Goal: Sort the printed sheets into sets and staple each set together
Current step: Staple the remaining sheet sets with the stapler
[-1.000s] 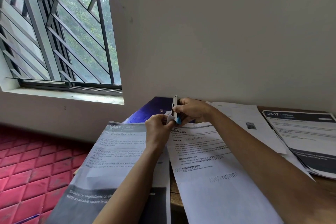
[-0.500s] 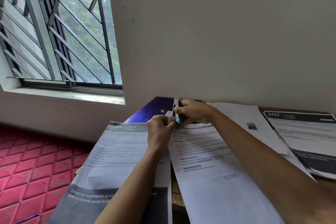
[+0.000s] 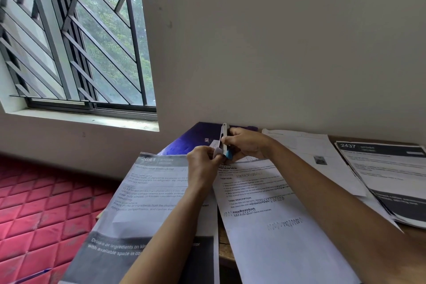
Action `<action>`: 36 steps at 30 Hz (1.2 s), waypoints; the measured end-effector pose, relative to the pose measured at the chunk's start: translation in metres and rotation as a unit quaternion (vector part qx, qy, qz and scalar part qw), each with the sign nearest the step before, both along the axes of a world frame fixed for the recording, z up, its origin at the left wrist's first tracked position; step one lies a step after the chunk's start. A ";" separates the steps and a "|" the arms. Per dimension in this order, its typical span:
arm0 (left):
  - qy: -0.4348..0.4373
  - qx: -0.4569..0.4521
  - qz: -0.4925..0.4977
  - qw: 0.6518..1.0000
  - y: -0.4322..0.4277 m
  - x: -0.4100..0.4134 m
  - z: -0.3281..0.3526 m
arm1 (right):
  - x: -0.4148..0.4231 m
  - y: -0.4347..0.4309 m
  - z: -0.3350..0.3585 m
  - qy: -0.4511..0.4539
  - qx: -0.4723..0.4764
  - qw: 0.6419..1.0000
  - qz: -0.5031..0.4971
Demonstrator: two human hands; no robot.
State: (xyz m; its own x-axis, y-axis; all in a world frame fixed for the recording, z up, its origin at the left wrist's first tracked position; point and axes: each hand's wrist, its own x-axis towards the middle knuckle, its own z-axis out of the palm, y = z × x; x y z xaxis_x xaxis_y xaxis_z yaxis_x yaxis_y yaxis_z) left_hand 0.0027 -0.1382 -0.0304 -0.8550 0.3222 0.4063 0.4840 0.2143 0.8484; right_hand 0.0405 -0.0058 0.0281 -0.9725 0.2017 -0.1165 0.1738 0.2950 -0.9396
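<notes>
Near the wall my right hand (image 3: 246,143) grips a small stapler (image 3: 224,139), its silver top arm swung up and its blue base low between the fingers. My left hand (image 3: 204,163) pinches a small whitish piece (image 3: 216,145) against the stapler's left side. Under the hands lie printed sheets: a grey-headed "Refrigerator Restocking" sheet (image 3: 147,196) on the left and a white text sheet (image 3: 272,214) in the middle. Another white sheet (image 3: 309,152) and a "2437" set (image 3: 387,173) lie to the right.
A dark purple folder (image 3: 193,138) lies under the papers against the wall. The wooden table (image 3: 224,246) shows between the sheets. A red quilted surface (image 3: 41,203) lies lower left, with a blue pen (image 3: 32,275) on it. A barred window (image 3: 69,37) is upper left.
</notes>
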 end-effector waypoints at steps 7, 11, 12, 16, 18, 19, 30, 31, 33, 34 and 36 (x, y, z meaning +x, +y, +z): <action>-0.008 -0.003 -0.032 0.999 -0.001 -0.003 -0.001 | 0.002 0.010 -0.003 0.044 0.059 0.997 0.012; -0.003 0.015 -0.025 1.000 0.001 -0.006 -0.005 | 0.002 0.013 -0.006 0.086 -0.047 0.995 0.037; -0.006 0.023 -0.021 0.999 0.002 -0.006 -0.005 | 0.002 0.013 -0.005 0.089 -0.067 0.993 0.039; -0.032 0.042 -0.029 0.998 0.001 -0.003 -0.002 | 0.000 0.015 -0.008 0.101 -0.089 0.990 0.048; -0.054 0.042 -0.032 0.997 -0.001 -0.002 -0.002 | -0.001 0.016 -0.009 0.102 -0.090 0.989 0.059; -0.060 0.039 -0.030 0.997 -0.001 -0.004 -0.002 | -0.002 0.016 -0.010 0.103 -0.092 0.989 0.056; -0.045 0.047 -0.043 0.997 -0.001 0.002 -0.001 | -0.007 0.012 -0.016 0.122 -0.116 0.986 -0.010; -0.032 0.041 -0.029 0.998 0.000 0.002 -0.001 | -0.008 0.011 -0.017 0.123 -0.122 0.985 -0.013; -0.020 0.032 -0.020 0.999 0.001 0.002 -0.001 | -0.008 0.009 -0.016 0.125 -0.134 0.983 -0.015; -0.019 0.029 -0.021 0.999 0.001 0.002 -0.001 | -0.008 0.009 -0.016 0.125 -0.137 0.983 -0.016; -0.024 0.027 -0.032 0.999 0.000 0.004 0.000 | -0.009 0.010 -0.017 0.121 -0.138 0.983 -0.015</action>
State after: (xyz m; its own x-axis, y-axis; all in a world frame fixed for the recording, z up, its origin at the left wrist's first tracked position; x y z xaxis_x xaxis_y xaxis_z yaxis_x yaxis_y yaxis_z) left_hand 0.0064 -0.1386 -0.0305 -0.8530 0.3545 0.3831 0.4528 0.1374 0.8810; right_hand 0.0316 0.0040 0.0110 -0.9725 0.2244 0.0629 -0.0598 0.0205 -0.9980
